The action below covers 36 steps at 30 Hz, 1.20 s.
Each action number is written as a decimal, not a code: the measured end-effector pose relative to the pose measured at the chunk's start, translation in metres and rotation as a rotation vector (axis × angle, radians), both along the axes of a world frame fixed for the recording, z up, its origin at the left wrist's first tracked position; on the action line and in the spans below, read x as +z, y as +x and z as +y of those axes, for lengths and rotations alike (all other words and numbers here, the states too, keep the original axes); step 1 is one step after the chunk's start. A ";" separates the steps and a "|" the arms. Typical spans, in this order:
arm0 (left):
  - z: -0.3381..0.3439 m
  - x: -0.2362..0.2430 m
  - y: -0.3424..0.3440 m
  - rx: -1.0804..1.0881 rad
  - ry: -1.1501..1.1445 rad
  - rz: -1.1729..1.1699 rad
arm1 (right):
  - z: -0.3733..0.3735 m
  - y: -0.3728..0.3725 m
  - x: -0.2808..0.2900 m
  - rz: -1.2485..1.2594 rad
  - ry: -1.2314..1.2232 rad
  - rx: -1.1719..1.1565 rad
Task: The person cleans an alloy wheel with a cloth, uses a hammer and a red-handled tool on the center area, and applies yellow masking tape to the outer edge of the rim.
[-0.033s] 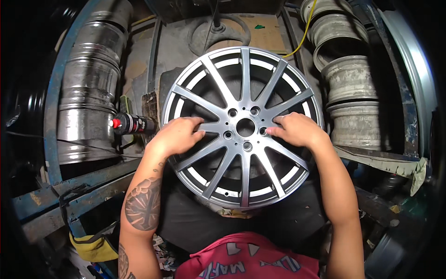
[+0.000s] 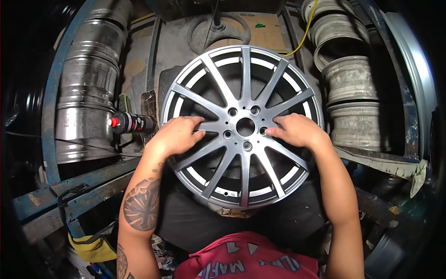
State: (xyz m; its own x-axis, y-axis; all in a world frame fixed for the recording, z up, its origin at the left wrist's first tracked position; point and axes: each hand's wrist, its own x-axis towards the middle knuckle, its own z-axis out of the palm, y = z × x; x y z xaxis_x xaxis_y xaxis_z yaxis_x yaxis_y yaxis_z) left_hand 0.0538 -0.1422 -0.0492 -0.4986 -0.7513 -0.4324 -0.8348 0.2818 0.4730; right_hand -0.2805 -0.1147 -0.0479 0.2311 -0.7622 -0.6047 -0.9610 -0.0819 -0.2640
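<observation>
A silver multi-spoke alloy wheel rim [image 2: 234, 123] lies face up in front of me, its near edge above my lap. My left hand [image 2: 179, 135] is closed on a spoke at the rim's left side, thumb on the near side and fingers on the far side. On the right, my right hand [image 2: 299, 131] holds another spoke, its thumb tip beside a bolt hole close to the hub. The other fingertips of both hands are partly hidden behind the spokes.
Wheel rims are stacked on the left [image 2: 86, 116] and right [image 2: 355, 81]. A black bottle with a red cap [image 2: 139, 123] lies left of my rim. A steering-wheel-like ring [image 2: 191, 35] stands behind it, near a yellow cable [image 2: 306, 31]. A yellow cloth [image 2: 95, 249] hangs at lower left.
</observation>
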 end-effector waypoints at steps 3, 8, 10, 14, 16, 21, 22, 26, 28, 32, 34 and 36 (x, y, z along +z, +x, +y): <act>-0.007 -0.006 0.009 0.006 0.096 0.129 | -0.001 -0.001 -0.003 -0.012 0.058 0.019; -0.008 -0.008 0.023 0.104 0.154 0.066 | -0.001 0.011 -0.007 0.097 0.066 0.041; -0.001 -0.018 0.017 0.022 0.050 0.054 | -0.003 0.018 -0.006 0.174 0.053 0.089; 0.018 -0.029 -0.007 -0.070 -0.198 -0.078 | -0.003 0.020 -0.014 0.187 -0.054 0.138; 0.023 -0.032 -0.023 -0.081 -0.236 -0.095 | 0.000 0.024 -0.012 0.229 -0.078 0.178; 0.011 -0.033 -0.033 -0.093 -0.156 0.087 | -0.002 0.037 0.003 0.262 -0.222 0.168; 0.008 -0.035 -0.028 -0.046 -0.137 0.150 | -0.001 0.041 0.011 0.077 -0.289 0.122; 0.003 -0.023 -0.019 0.033 -0.006 0.272 | 0.003 0.055 0.017 0.027 -0.231 0.052; 0.008 -0.026 -0.014 0.016 0.006 0.168 | 0.008 0.053 0.006 0.071 -0.170 0.097; 0.014 -0.031 -0.005 -0.085 -0.113 0.083 | 0.014 0.052 0.003 0.163 -0.061 0.163; 0.015 -0.035 -0.005 -0.094 -0.130 0.104 | 0.015 0.049 -0.002 0.189 -0.007 0.194; 0.013 -0.038 -0.004 -0.105 -0.143 0.129 | 0.016 0.046 -0.005 0.202 -0.010 0.207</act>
